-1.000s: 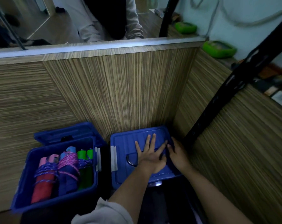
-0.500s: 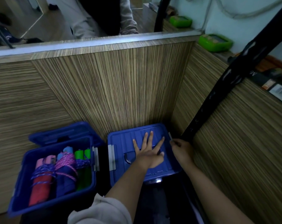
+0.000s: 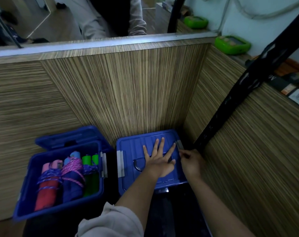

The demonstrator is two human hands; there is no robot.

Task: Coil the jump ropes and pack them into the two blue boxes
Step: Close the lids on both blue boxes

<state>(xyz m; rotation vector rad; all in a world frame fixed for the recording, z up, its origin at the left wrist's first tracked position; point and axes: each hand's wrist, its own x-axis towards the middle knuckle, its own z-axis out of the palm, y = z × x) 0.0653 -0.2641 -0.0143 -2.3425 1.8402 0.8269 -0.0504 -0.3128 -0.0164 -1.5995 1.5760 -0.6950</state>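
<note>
Sliding off the lid, the right hand [image 3: 190, 161] now pinches the grey side latch [image 3: 179, 144] of the stiff closed blue box [image 3: 128, 151] by the wall, left hand [image 3: 158, 159] pressing flat, fingers spread.

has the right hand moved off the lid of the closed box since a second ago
Yes. The right hand slid rightward off the lid top to the box's right edge, at the grey latch. The left hand stays flat.

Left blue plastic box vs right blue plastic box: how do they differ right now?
The left blue plastic box is open, lid tipped back, showing the coiled jump ropes; the right blue plastic box is lidded. The left box is untouched; the left hand lies flat on the right box's lid. Both have grey side latches.
</note>
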